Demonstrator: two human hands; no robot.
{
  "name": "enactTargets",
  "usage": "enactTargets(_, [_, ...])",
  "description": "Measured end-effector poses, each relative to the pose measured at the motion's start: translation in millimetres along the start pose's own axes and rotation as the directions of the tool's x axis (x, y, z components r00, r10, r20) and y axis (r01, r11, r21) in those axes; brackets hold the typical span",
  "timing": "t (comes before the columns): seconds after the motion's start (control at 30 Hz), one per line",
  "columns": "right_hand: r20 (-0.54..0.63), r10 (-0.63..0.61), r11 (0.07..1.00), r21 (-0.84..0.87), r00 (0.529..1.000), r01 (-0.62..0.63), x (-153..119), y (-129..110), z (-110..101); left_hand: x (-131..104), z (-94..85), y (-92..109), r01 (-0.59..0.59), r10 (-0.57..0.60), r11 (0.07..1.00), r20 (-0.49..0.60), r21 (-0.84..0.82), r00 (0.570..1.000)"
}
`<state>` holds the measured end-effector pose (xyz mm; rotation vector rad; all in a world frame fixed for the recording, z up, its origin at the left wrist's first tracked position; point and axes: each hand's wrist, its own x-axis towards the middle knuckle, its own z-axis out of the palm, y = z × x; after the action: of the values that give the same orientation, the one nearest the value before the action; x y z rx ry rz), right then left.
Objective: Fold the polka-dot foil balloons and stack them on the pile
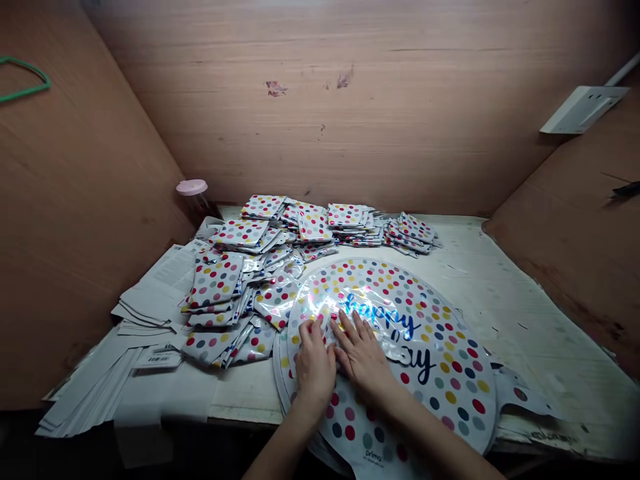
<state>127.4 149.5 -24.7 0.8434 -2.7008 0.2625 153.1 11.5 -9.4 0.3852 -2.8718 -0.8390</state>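
Note:
A flat round foil balloon [431,313], white with coloured dots and the printed words "happy" and "day", lies in front of me on top of others like it. Partly under my hands is a shiny dotted foil layer with a pale tab [397,351] at its right end. My left hand [314,363] has its fingers curled and pressed together on this foil. Close beside it, my right hand [363,353] rests flat on the foil with the fingers stretched out. Whatever lies beneath my palms is hidden.
Several stacks of folded dotted foil balloons [217,280] stand left and behind. Paper sheets [155,287] and labels [159,358] lie at the left edge. A pink-lidded cup [192,188] stands in the back left corner. Wooden panels [350,133] enclose the table [505,280].

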Motion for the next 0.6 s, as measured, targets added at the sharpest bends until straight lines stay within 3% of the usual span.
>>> enactTargets(0.07, [0.046,-0.010,0.999,-0.034,0.999,0.011,-3.0,-1.4,15.9,0.6,-0.6,2.9,-0.002,0.005,0.998,-0.047,0.065,0.999])
enactTargets(0.2, [0.055,0.008,1.000,-0.020,0.998,-0.007,-5.3,5.2,30.0,6.2,-4.1,12.4,0.048,-0.062,0.991,0.108,0.125,0.992])
enactTargets(0.3, [0.013,-0.004,0.998,0.064,1.000,0.003,-5.4,7.8,24.2,7.5,-5.3,14.8,0.002,-0.023,0.993,0.179,0.115,0.984])
enactTargets(0.37, [-0.027,0.016,0.987,0.160,1.000,-0.011,-12.5,9.5,12.2,12.3,-13.1,7.1,-0.002,0.001,1.000,0.177,0.004,0.984])
enactTargets(0.43, [-0.041,0.036,0.969,0.245,0.998,-0.025,-30.1,13.9,-2.1,28.8,-35.8,-11.2,0.045,-0.025,0.985,0.120,-0.167,0.992])
enactTargets(0.5, [0.012,-0.022,0.957,0.289,1.000,0.018,-57.1,20.9,-11.7,61.9,-75.5,-37.8,0.090,-0.106,0.953,-0.040,-0.288,0.994])
enactTargets(0.53, [0.058,-0.083,0.950,0.307,0.995,0.062,-72.3,24.6,-13.0,84.1,-99.5,-52.3,0.131,-0.190,0.955,-0.209,-0.265,0.959])
enactTargets(0.6, [0.128,-0.173,0.930,0.347,0.977,0.119,-101.7,30.0,-9.1,134.6,-147.3,-78.6,0.178,-0.255,0.953,-0.334,-0.245,0.907])
